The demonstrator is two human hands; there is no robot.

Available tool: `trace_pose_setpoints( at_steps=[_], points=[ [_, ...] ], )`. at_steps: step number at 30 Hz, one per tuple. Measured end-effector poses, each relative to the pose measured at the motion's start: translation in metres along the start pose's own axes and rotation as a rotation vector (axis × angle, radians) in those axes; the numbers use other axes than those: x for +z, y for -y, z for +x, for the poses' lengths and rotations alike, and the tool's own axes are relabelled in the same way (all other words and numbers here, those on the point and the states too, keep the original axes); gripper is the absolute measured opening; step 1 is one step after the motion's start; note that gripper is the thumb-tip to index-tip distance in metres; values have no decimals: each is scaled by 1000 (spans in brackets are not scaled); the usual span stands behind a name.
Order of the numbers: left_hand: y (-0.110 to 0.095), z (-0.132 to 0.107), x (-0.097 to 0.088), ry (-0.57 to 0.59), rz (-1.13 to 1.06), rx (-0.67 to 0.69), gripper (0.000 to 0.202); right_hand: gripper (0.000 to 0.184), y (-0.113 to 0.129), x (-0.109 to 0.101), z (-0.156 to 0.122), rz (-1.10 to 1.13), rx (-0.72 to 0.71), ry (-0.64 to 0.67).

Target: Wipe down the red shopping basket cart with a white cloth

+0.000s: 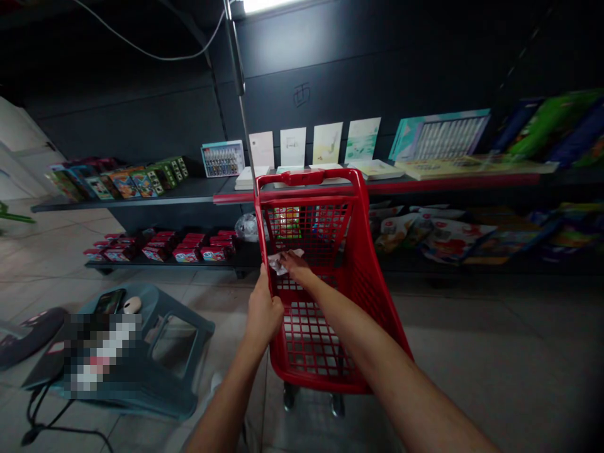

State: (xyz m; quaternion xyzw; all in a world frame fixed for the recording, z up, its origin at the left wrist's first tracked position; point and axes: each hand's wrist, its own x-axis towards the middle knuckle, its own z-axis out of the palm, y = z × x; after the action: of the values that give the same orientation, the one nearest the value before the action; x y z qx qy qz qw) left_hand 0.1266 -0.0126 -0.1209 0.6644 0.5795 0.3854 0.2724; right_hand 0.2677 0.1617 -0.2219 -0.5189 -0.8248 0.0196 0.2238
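Note:
A red plastic shopping cart (356, 251) stands in front of me, its basket tipped toward me so that the grid inside shows. My left hand (265, 306) is closed round the cart's left rim. Inside the basket, my right hand (293, 263) presses a crumpled white tissue (277, 264) against the inner left side near the far wall. Part of the tissue is covered by the fingers. A thin metal pole (243, 107) rises beside the cart's far left corner.
Behind the cart runs a dark shelf (189, 192) with books, boxes and pen sets. Red boxes (160, 245) and snack bags (453, 236) fill the lower level. At left stands a blue-grey stool (160, 371) bearing a phone, a mouse (132, 305) and a laptop, with cables on the floor.

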Motion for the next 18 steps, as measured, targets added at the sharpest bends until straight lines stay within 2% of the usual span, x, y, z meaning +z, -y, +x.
trace_pose_setpoints(
  at_steps=[2,4,7,8,11,13,14,16,18],
  points=[
    [0,0,2,-5,8,-2,89,33,-6,-2,-8,-26,5,48],
    [1,0,3,-13,22,-8,89,28,-15,-13,-5,-55,-2,88],
    [1,0,3,-17,38,-20,91,35,-32,-47,14,-110,-49,57],
    [1,-1,3,-16,39,-17,93,37,-38,-62,23,-118,-60,-5],
    [-1,-3,2,-9,42,-5,93,43,-52,-107,46,-88,-33,-304],
    [-2,-4,1,-7,37,-1,90,43,-58,-126,52,-65,34,-485],
    [-2,-4,1,-7,32,-2,88,43,-59,-128,52,-63,84,-549],
    [-1,-4,2,-11,17,-5,87,42,-61,-119,42,-74,204,-596],
    [1,-4,3,-11,7,-7,87,41,-62,-93,23,-94,320,-515]
  ],
)
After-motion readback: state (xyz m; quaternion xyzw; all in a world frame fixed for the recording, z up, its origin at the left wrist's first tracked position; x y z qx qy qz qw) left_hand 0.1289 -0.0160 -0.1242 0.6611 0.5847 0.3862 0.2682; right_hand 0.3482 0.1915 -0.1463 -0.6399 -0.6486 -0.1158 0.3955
